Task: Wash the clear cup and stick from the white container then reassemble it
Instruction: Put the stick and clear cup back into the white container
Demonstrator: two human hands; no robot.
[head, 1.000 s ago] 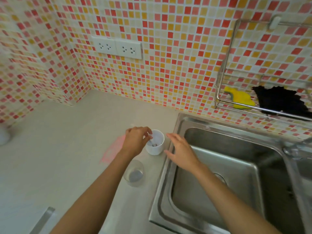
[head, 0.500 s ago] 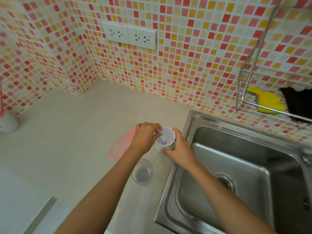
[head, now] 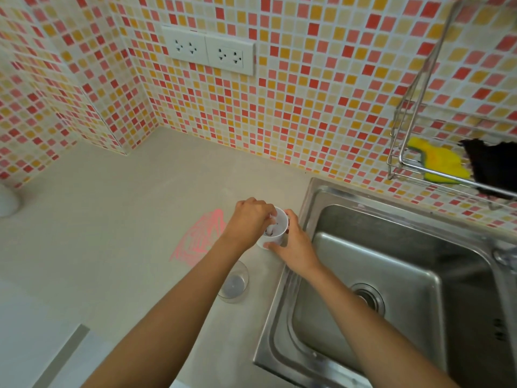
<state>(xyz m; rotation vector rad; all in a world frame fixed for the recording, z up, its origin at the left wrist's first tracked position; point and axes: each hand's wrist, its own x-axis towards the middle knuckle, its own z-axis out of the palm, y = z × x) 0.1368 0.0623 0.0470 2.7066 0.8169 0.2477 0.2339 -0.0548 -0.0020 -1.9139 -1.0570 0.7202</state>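
Two hands meet at the white container (head: pixel 277 233): the right hand (head: pixel 293 245) grips its side; the left hand (head: pixel 247 219) seemingly pinches the stick (head: pixel 270 224) inside; the clear cup (head: pixel 233 284) sits by the left forearm. Stick removal looks underway; next, lift it straight out.

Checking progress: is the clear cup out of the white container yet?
Out: the clear cup stands upright on the counter, apart from the white container.
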